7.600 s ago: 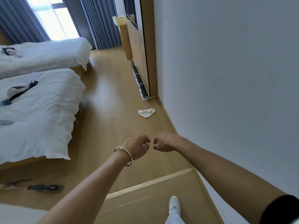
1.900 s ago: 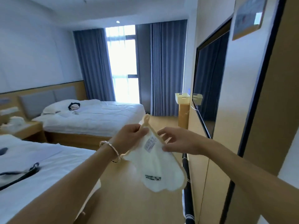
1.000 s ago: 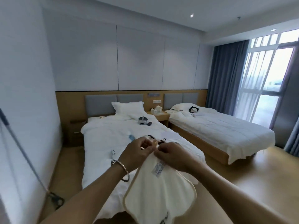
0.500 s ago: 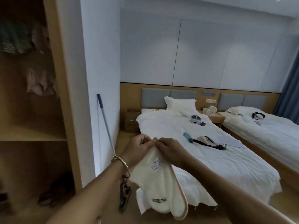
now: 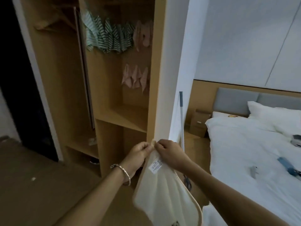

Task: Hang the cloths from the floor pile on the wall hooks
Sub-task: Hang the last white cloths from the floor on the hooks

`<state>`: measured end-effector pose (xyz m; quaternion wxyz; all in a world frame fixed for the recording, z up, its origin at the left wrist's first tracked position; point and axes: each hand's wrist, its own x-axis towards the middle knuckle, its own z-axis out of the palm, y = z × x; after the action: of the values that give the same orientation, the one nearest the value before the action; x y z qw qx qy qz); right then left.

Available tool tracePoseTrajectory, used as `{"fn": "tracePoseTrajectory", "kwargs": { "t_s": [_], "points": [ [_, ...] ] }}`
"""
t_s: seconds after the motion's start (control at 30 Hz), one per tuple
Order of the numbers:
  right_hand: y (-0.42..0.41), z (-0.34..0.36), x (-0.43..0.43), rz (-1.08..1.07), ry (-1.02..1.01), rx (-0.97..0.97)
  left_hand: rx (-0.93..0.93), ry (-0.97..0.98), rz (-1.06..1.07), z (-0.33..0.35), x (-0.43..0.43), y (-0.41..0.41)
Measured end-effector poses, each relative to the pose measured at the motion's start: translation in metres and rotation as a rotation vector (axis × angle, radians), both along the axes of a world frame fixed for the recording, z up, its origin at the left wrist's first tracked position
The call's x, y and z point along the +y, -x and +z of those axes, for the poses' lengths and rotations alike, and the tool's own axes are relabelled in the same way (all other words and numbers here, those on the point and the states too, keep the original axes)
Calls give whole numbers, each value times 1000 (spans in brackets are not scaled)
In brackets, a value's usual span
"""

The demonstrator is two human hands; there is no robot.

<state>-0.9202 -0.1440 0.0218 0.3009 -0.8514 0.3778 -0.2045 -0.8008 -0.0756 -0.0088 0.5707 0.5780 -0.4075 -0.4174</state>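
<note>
A cream cloth (image 5: pixel 167 196) with a tan border and a white label hangs down in front of me. My left hand (image 5: pixel 138 154) and my right hand (image 5: pixel 169 152) both pinch its top corner, fingertips close together. Inside the open wooden closet (image 5: pixel 114 118), several green striped cloths (image 5: pixel 109 38) hang in an upper row with pink cloths (image 5: pixel 144 35) beside them. More pink cloths (image 5: pixel 136 77) hang in a lower row. The hooks themselves are hidden behind the hanging cloths.
A white wall corner (image 5: pixel 172 79) stands just right of the closet, with a mop handle (image 5: pixel 182 119) leaning on it. A white bed (image 5: pixel 254 154) with small items fills the right side. A dark doorway (image 5: pixel 21 79) is at the left. Shoes lie under the closet's lower shelf.
The view has swung left from the beds to the closet, which is now close in front. Both hands still pinch the cream cloth's top corner.
</note>
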Motion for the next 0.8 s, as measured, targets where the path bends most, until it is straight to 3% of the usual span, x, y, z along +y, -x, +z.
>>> {"fn": "tracePoseTrajectory", "kwargs": {
  "t_s": [0.23, 0.4, 0.63, 0.8],
  "points": [
    [-154, -16, -65, 183, -39, -31, 18, -50, 295, -8, -36, -136],
    [-253, -5, -110, 296, 31, -38, -81, -18, 483, 9, -72, -217],
    [-383, -14, -138, 408, 39, 31, -115, -64, 553, 3, -93, -333],
    [-462, -12, -169, 355, 132, 70, -102, -58, 516, -2, -133, -424]
  ]
}}
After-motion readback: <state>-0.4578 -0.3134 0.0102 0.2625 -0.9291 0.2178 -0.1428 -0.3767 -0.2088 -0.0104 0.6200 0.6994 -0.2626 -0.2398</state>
